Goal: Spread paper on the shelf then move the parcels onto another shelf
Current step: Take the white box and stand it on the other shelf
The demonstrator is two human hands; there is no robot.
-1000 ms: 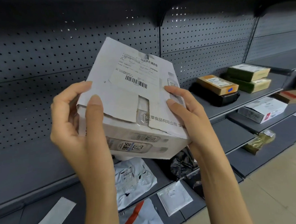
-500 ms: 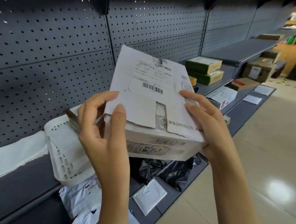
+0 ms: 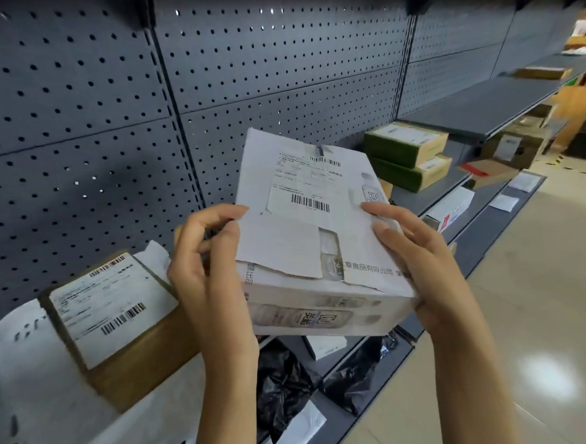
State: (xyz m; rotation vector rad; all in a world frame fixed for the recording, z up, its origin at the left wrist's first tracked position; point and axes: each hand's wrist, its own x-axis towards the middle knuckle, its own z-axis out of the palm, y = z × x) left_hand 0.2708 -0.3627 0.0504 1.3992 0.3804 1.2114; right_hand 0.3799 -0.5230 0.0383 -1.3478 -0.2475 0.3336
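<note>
**White box held in both hands**

Curled fingers of the left hand (image 3: 212, 278) and right hand (image 3: 421, 265) grip the white box (image 3: 321, 254) by its sides, before the pegboard shelf (image 3: 477, 111). A brown parcel (image 3: 119, 321) lies on paper (image 3: 38, 392) to the left.

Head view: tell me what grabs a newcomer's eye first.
The white parcel at centre, its torn top flap carrying barcode labels, gripped by the left hand and right hand. At lower left, a brown box rests on white paper. Two green boxes sit stacked on the shelf at right.
</note>
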